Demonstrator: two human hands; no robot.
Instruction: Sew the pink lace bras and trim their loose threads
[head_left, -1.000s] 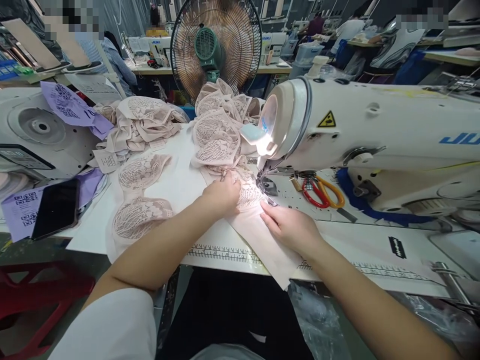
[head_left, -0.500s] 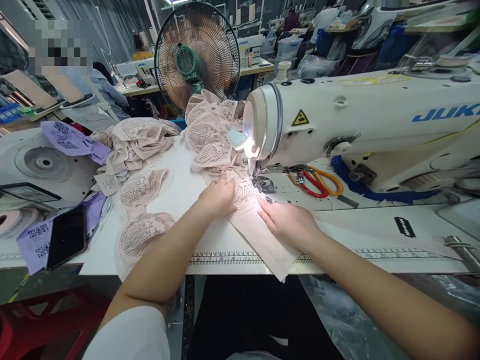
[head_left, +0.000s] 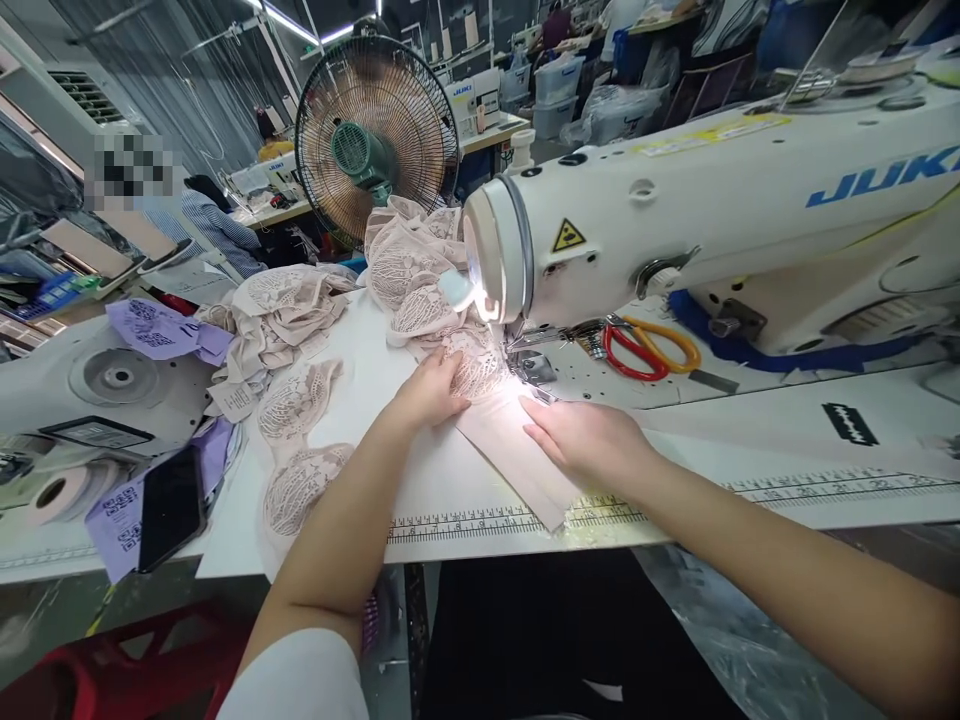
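A pale pink lace bra (head_left: 480, 372) lies under the presser foot of the JUKI sewing machine (head_left: 637, 220), lit by its lamp. Its plain band (head_left: 517, 455) trails toward the table's front edge. My left hand (head_left: 431, 390) grips the lace left of the needle, fingers partly hidden by the cloth. On the right of the foot, my right hand (head_left: 592, 435) pinches the band's edge between thumb and fingers. More joined lace bras (head_left: 420, 310) are heaped behind the needle area.
Left of my arm lie lace cups (head_left: 300, 490), a garment pile (head_left: 281, 310) and a phone (head_left: 172, 510). Scissors (head_left: 637, 352) rest beneath the machine arm, with a razor blade (head_left: 850, 424) farther right. A fan (head_left: 375, 130) stands behind; a co-worker (head_left: 202, 225) sits back left.
The camera view has tilted and shifted. The band's loose end has drawn a little toward the needle, away from the table's front edge. Both hands keep their hold.
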